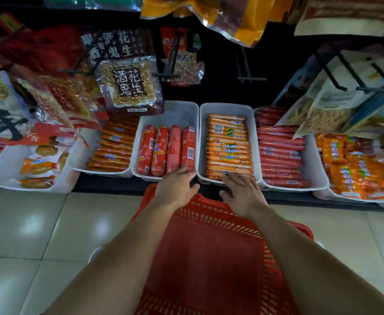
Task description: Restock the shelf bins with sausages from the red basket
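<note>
Glossy tile floor [50, 223] | left hand [175, 187] grip loose on plump sausage [188, 148] | right hand [243, 194] flat, empty

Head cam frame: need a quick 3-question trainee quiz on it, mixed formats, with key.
1. True or false: the red basket still holds sausages.
2. How many fat red sausages lie in the bin at the left hand?
3. The right hand rests on the front of which bin? A) thin orange sausages B) long red sausages C) peanut packs

Key: 1 false, what shows of it looks empty; 2 four; 3 A.
</note>
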### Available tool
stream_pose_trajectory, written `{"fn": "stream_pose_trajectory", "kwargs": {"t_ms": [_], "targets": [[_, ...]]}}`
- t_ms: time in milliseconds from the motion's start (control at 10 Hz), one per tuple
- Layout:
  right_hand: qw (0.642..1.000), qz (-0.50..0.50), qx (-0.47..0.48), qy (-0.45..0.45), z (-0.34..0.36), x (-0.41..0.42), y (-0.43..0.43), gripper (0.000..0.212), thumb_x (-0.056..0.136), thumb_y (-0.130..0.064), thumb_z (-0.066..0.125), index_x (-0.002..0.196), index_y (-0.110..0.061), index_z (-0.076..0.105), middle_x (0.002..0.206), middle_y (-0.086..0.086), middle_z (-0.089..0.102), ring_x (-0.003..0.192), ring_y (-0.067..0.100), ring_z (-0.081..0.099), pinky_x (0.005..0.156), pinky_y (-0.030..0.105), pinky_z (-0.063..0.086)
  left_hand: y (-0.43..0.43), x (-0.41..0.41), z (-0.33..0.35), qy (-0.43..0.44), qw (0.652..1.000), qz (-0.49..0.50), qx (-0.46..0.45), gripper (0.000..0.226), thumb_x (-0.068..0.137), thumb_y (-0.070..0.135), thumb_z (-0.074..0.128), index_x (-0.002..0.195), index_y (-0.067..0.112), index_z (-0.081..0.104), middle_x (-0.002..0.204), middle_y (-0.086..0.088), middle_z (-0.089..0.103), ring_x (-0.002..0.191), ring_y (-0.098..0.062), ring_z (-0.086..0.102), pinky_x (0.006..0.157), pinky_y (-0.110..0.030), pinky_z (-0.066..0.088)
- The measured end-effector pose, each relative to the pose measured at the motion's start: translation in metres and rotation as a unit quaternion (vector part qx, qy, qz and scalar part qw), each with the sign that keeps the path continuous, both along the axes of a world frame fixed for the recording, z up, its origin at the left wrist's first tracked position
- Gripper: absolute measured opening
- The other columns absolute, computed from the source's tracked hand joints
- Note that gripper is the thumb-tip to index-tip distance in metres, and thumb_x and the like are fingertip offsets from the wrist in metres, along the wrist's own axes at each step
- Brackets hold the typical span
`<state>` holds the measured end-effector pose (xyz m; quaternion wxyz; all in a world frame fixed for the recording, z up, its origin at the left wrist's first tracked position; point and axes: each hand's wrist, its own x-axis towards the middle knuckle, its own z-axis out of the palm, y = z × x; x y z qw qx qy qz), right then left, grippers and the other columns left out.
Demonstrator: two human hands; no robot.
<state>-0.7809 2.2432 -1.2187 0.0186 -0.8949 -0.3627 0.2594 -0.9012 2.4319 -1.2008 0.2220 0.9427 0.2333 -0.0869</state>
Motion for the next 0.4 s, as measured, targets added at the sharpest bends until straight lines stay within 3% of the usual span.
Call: {"fn": "stream_pose_trajectory", "kwargs": {"t_ms": [200,400], "targets": [[1.000,0.009,-0.013,0.022,0.009,0.008,-0.002,0.066,0.101,-0.061,0.026,0.159,-0.038,0.005,0.168,-0.005,0.000,0.154,0.020,-0.001,0.124,0.044,-0.001,-0.002,0.000,0.000,0.030,0.999,0.018,-0.021,0.053,0.094,0.053,0.046,0.144,0.035,0.047,0.154,0.011,0.041,0.136,-0.020,0.044,0.106,-0.042,0.045],[1.000,-0.022,0.004,-0.005,0.063,0.010,-0.008,0.070,0.100,-0.060,0.034,0.159,-0.031,0.012,0.168,-0.002,0.006,0.154,0.024,0.006,0.123,0.046,0.012,-0.004,-0.007,0.049,0.034,0.999,0.013,0.032,0.052,0.094,0.058,0.049,0.138,0.030,0.048,0.140,0.005,0.052,0.123,-0.025,0.054,0.097,-0.039,0.048]]}}
